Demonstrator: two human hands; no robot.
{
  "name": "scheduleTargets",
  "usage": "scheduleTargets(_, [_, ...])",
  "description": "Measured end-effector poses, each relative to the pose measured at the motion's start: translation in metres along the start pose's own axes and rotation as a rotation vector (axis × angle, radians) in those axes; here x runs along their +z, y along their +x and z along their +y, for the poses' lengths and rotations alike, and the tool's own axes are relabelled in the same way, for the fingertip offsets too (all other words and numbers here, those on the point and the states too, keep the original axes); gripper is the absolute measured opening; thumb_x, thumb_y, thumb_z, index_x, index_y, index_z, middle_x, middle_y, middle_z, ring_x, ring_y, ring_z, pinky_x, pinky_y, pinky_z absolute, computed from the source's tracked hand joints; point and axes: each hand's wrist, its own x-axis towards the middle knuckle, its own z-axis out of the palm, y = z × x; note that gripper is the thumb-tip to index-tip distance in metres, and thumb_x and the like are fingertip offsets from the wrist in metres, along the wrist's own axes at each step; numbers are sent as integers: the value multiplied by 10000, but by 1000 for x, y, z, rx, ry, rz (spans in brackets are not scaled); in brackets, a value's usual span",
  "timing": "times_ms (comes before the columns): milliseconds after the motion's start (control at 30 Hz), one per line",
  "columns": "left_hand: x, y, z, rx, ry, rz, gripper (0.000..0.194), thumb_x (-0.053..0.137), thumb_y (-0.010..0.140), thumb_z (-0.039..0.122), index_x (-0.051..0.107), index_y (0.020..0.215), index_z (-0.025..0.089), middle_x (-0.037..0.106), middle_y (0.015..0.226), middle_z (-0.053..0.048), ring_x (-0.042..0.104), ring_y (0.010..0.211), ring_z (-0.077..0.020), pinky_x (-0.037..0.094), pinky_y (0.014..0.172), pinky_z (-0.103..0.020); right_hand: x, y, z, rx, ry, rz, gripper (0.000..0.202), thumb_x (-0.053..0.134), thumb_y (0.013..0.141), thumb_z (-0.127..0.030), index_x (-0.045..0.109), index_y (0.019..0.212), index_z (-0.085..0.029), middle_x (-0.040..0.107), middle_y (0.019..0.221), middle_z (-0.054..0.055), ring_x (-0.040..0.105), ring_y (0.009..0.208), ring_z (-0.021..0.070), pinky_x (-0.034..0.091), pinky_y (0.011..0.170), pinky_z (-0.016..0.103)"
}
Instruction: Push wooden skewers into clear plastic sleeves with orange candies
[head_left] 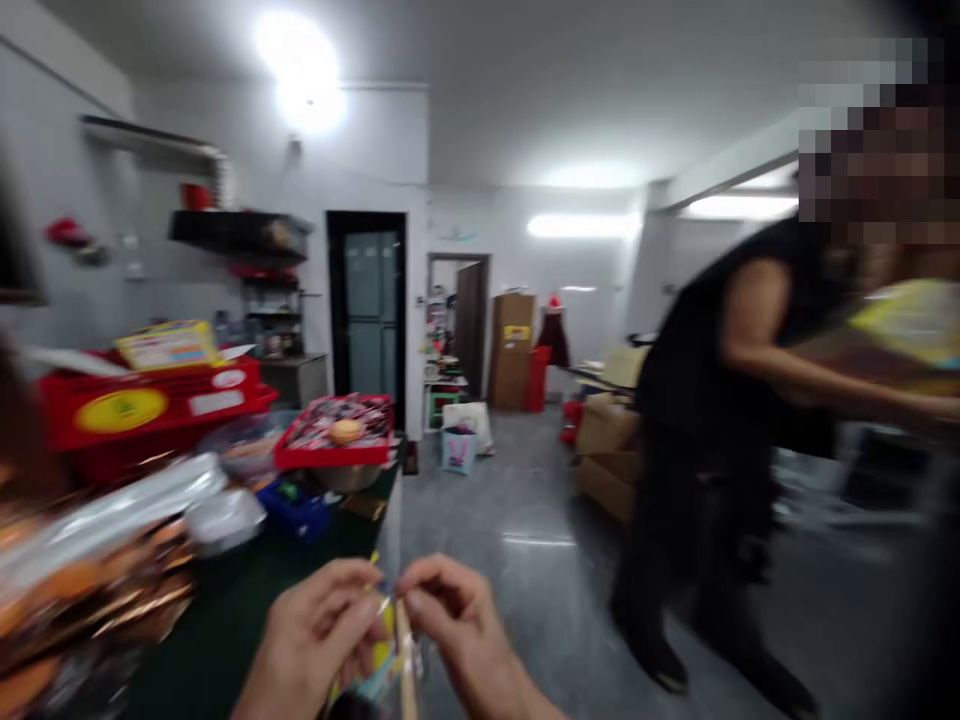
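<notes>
- Both hands raised close together at the bottom edge of the view, fingertips meeting over one small packet (386,650).
- Left hand (315,640) closed in a pinch on the packet's upper left edge, thumb and forefinger pressed together, apparently to steady it.
- Right hand (457,630) closed likewise on the upper right edge, just beside a thin pale stick (406,665) running down from the fingers; whether the stick belongs to the packet or lies behind it, too blurred to tell.
- Packet held upright between the two pinches, yellow and clear film showing, top edge at the fingertips: a hold that suits pulling the wrapper apart, judging by the opposed grips.
- Held in the air just past the corner of a dark green counter (247,600), not resting on it.
- On the counter, to the left: a red tray (337,445) of mixed goods, stacked red crates (150,405), blurred foil-wrapped packs (97,560) nearest the camera.
- At right, well apart, another person (712,420) in black bending forward, arm stretched toward something yellow, hands clear of the packet.
</notes>
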Motion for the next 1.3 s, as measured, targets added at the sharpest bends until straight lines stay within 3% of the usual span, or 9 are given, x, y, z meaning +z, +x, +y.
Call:
scheduleTargets(167, [-1,6,3,-18,-76,75,260,659,594,316,578,744,119,569,496,12,471,385,-81,324,359,-155,-3,10,7,24,13,-62,156,651,716,-322,604,721,-173,524,565,-36,455,501,66,380,477,169])
scheduleTargets(500, [-16,18,-12,15,-73,95,128,595,635,227,634,636,106,565,496,-3,455,391,-74,365,393,-174,-9,31,40,35,34,-113,102,621,750,-288,609,746,-187,551,602,-30,487,524,76,395,508,184])
scheduleTargets(900, [-31,23,-13,145,65,2,180,540,728,210,694,688,124,584,673,-51,495,517,-108,406,492,-221,-9,52,65,123,155,-181,142,617,745,-308,582,710,-174,545,577,-14,485,512,96,380,490,213])
scheduleTargets(1067, [-36,26,-17,98,-75,15,309,468,766,319,696,691,124,587,711,-73,518,588,-150,413,549,-257,-9,58,71,82,123,-188,92,611,756,-253,615,702,-178,548,617,-7,487,548,85,390,518,204])
scheduleTargets(1167, [-35,28,-18,41,-34,87,403,448,801,402,662,619,114,550,600,-46,480,525,-126,390,521,-243,-8,59,73,39,76,-207,88,596,767,-223,636,701,-182,554,666,3,496,576,85,400,536,206])
scheduleTargets(1300, [-32,30,-18,-43,47,127,194,661,643,292,602,615,109,530,576,-1,455,522,-95,362,497,-204,-6,61,71,-31,52,-223,89,590,764,-201,651,701,-189,567,700,13,518,586,95,425,536,217])
